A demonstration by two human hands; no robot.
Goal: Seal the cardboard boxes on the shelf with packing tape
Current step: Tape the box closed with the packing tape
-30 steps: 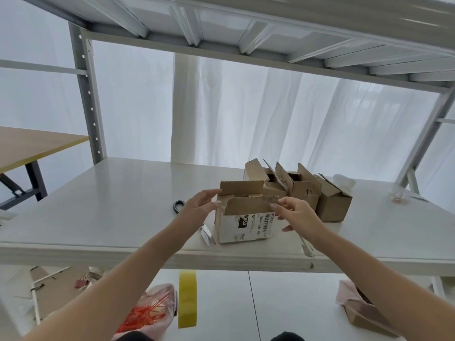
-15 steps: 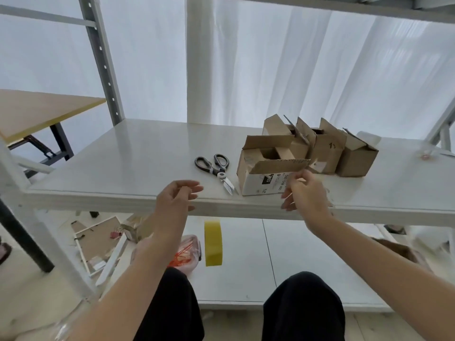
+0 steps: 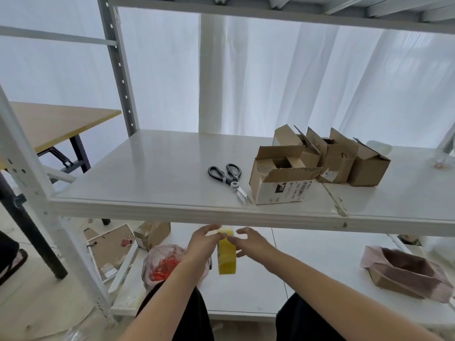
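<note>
Down below the shelf's [image 3: 160,168] front edge, the left hand [image 3: 203,243] and right hand [image 3: 250,244] meet at the top of the yellow tape [image 3: 227,257], a roll standing on its rim on the lower shelf [image 3: 320,267], near that board's front edge and about midway along it. The left fingers lie over the roll's upper left side, and the right index tip touches its top while the right thumb stands clear above. Motion blur hides whether either hand has actually closed on the roll, so I cannot tell whether it is grasped or only touched. Just left of the tape lies a clear bag [image 3: 167,264] with red pieces inside. Toward the lower shelf's right end sits a pink bag [image 3: 403,274] with cardboard in it. On the shelf above, the scissors [image 3: 227,178] lie closed, blades pointing toward the front edge, just left of the front box [image 3: 280,190]. That box stands near the front edge, right of the middle, with its flaps open and a white label on its near face. Behind it and to the right, three more boxes [image 3: 337,161] stand close together in a row, flaps also up. A wooden table [image 3: 56,124] stands beyond the rack's left post.
</note>
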